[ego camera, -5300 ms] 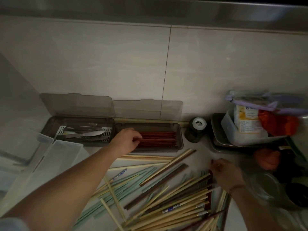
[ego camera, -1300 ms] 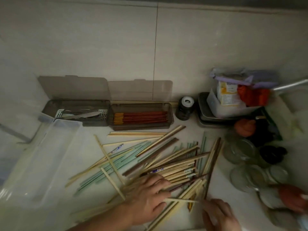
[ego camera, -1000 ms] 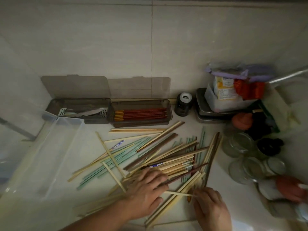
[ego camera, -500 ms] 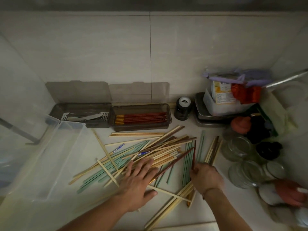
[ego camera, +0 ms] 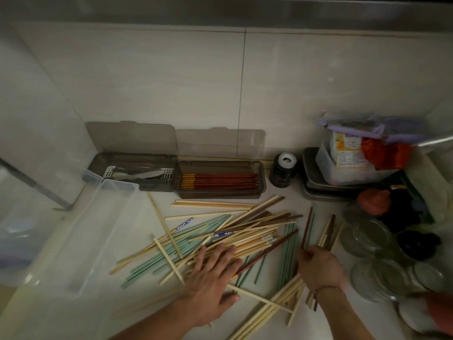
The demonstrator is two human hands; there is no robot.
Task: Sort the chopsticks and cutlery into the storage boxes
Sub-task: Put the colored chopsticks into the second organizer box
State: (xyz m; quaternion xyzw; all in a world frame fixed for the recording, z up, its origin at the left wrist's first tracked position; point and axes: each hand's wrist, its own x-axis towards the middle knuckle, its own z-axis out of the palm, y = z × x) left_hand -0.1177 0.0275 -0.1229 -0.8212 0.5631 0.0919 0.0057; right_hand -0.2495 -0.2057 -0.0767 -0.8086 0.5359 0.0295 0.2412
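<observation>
Left hand (ego camera: 213, 278) flat, fingers spread straight, pressing on mixed chopsticks (ego camera: 245, 231) strewn over pale desk (ego camera: 147, 303). Right hand (ego camera: 318, 268) just beside, fingers curled, pinching dark red chopstick (ego camera: 306, 228). Tiled wall (ego camera: 171, 82) behind, dim light. Against wall, well beyond both hands: open smoky box (ego camera: 220, 195) with red chopsticks, another (ego camera: 98, 163) left of it with metal cutlery (ego camera: 139, 175). Clear tub (ego camera: 73, 241) at left.

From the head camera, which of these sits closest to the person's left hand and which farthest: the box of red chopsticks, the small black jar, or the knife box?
From the left hand:
1. Box of red chopsticks, straight ahead by the wall.
2. Knife box, ahead and left.
3. Small black jar, ahead and right.
The last two are nearly too close to call.
</observation>
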